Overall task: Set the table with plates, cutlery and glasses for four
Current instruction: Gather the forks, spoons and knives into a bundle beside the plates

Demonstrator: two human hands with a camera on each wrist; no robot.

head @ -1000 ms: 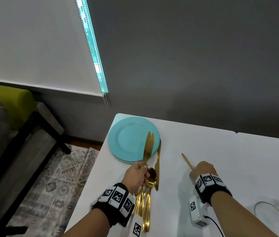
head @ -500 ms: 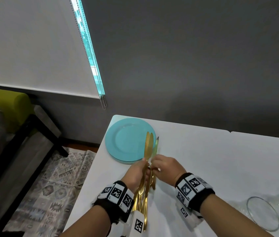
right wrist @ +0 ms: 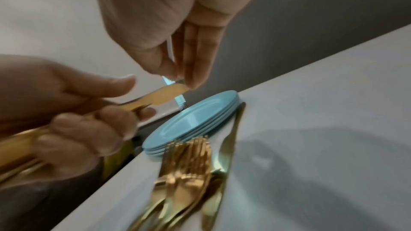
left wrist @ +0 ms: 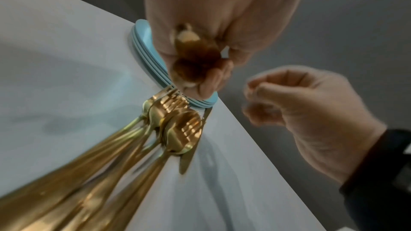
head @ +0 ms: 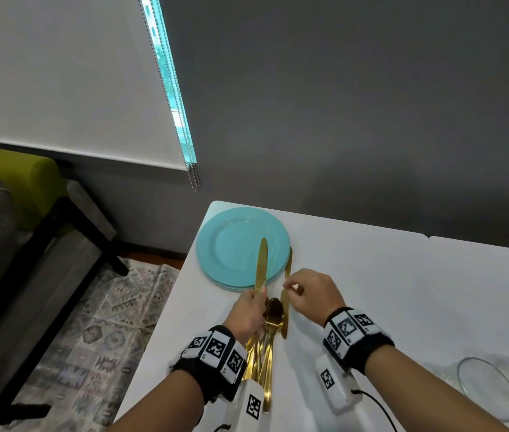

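A stack of teal plates (head: 231,244) sits at the far left corner of the white table (head: 403,307). My left hand (head: 253,304) grips a gold knife (head: 261,266) with its blade raised over the plates. Gold forks and spoons (head: 270,341) lie in a pile beside that wrist. Another gold knife (head: 285,319) lies on the table just right of the plates. My right hand (head: 296,288) hovers above it, thumb and fingertips drawn together. In the left wrist view the right hand (left wrist: 311,111) shows nothing between its fingers.
Clear glasses (head: 487,391) stand at the table's near right. A grey wall runs along the far edge. Left of the table, on the floor, are a patterned rug (head: 91,338), a black-framed bench (head: 44,260) and a green sofa (head: 13,169).
My right hand came over from the table's right part to the cutlery in my left hand and now hovers just beside it. Two blades stood up from my left hand before; one shows now.
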